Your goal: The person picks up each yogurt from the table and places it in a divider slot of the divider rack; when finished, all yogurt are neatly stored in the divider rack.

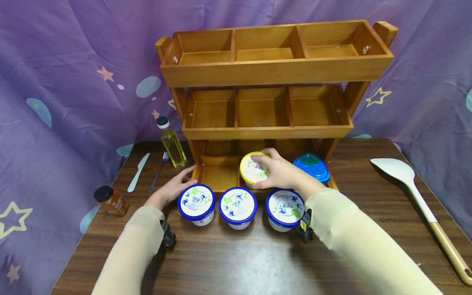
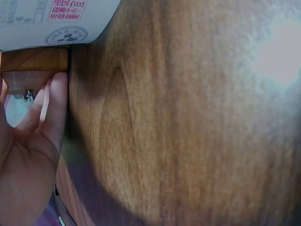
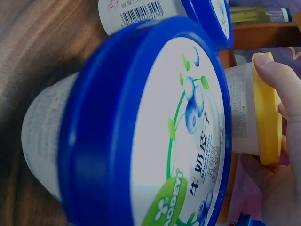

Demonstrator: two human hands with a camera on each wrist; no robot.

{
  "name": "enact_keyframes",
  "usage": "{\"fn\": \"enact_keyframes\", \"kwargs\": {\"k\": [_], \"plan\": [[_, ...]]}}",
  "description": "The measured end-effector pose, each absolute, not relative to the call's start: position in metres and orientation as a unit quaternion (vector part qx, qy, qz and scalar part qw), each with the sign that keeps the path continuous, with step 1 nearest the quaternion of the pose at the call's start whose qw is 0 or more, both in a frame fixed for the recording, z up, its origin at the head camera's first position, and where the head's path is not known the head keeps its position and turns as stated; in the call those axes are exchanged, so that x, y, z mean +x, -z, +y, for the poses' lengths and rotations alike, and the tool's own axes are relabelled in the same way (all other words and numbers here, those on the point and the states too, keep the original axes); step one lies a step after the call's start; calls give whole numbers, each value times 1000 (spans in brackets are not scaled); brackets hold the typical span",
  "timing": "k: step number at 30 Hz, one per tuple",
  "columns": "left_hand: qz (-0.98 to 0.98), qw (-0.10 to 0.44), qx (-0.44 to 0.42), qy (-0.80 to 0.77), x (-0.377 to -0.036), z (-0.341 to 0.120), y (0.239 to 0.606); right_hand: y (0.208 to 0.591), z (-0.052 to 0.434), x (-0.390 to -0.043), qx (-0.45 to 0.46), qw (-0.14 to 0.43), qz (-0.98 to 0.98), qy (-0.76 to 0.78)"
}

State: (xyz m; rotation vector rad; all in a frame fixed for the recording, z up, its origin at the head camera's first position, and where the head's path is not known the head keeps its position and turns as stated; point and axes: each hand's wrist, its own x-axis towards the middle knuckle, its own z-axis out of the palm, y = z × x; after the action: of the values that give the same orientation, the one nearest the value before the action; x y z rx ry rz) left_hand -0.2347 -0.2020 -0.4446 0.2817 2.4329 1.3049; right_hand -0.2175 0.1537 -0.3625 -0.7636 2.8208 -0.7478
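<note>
My right hand (image 1: 282,170) holds a white tub with a yellow lid (image 1: 254,174) at the middle of the bottom tier of the wooden rack (image 1: 276,73). In the right wrist view the thumb lies on the lid's rim and other fingers are at the far side. My left hand (image 1: 173,189) is at the front left corner of that tier, its fingers fairly straight against the wood (image 2: 35,60). Three blue-lidded tubs, a left one (image 1: 196,203), a middle one (image 1: 237,206) and a right one (image 1: 284,208), stand in front of the rack. My right forearm passes beside the right tub.
A blue-lidded container (image 1: 312,167) sits at the bottom tier's right. Left of the rack are an oil bottle (image 1: 172,143), a fork (image 1: 159,171), a knife (image 1: 139,172) and a black-capped jar (image 1: 112,200). A white spatula (image 1: 409,180) with a wooden handle lies right.
</note>
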Motion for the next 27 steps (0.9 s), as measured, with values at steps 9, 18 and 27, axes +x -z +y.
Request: {"fn": "enact_keyframes", "kwargs": {"k": [9,18,27], "plan": [[864,182,101,-458,-236,-202,446,363,146,-227,-243,108,943,198],[863,183,99,-461,-234,-202,444,365,142,-230,-237,126,950,160],[862,182,97,-464,-235,-201,445,362,147,-231,-232,92,966,69]]}}
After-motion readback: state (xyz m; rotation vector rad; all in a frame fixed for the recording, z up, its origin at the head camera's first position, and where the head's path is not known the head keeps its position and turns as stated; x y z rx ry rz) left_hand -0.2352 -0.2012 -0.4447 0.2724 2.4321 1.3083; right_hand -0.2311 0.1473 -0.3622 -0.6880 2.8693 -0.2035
